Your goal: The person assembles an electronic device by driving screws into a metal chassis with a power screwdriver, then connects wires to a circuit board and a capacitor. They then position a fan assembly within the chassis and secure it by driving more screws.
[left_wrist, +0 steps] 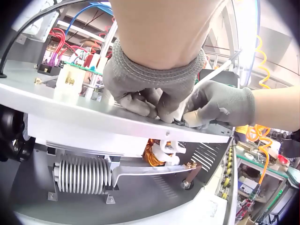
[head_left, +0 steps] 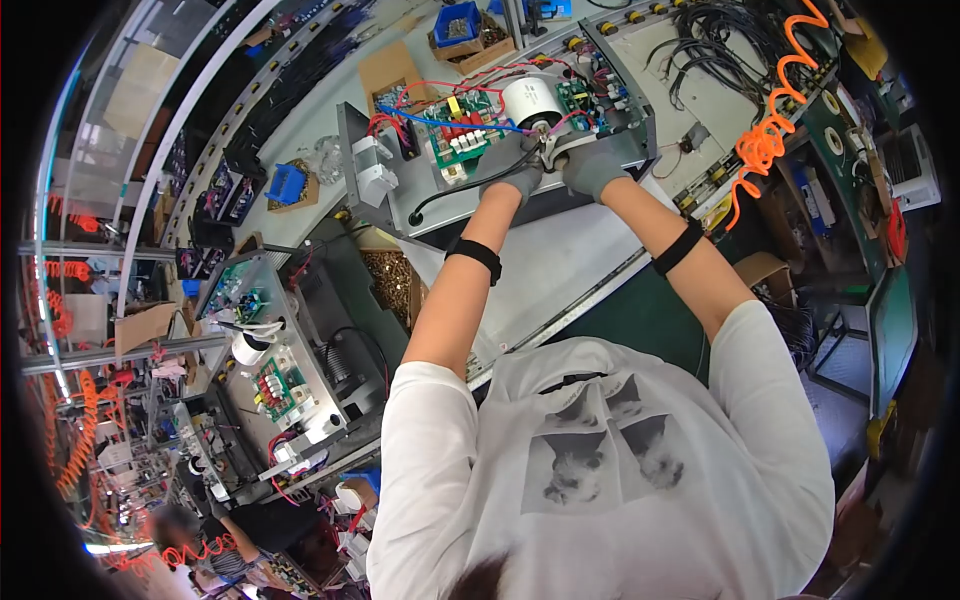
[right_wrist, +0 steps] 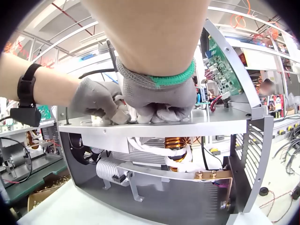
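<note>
Both hands wear grey gloves and meet at the front of a metal shelf (right_wrist: 206, 127) in an open equipment chassis. White-sleeved wires (head_left: 572, 143) run from the large white capacitor (head_left: 532, 101) to the spot between them. My left hand (head_left: 512, 166) bends its fingers around these wires, close over the shelf. From the right, my right hand (head_left: 592, 168) pinches a small black piece (left_wrist: 178, 122) at the shelf surface, beside the left fingertips. More white sleeving (right_wrist: 157, 148) hangs beneath the shelf. The gloves cover most of the gripped spot.
Green circuit boards (head_left: 465, 143) flank the capacitor on the shelf. A black cable (head_left: 440, 205) crosses the front panel. Below sit a ribbed coil (left_wrist: 83, 175) and a copper winding (right_wrist: 176, 154). A second open chassis (head_left: 290, 370) stands left; an orange coiled hose (head_left: 765, 145) hangs right.
</note>
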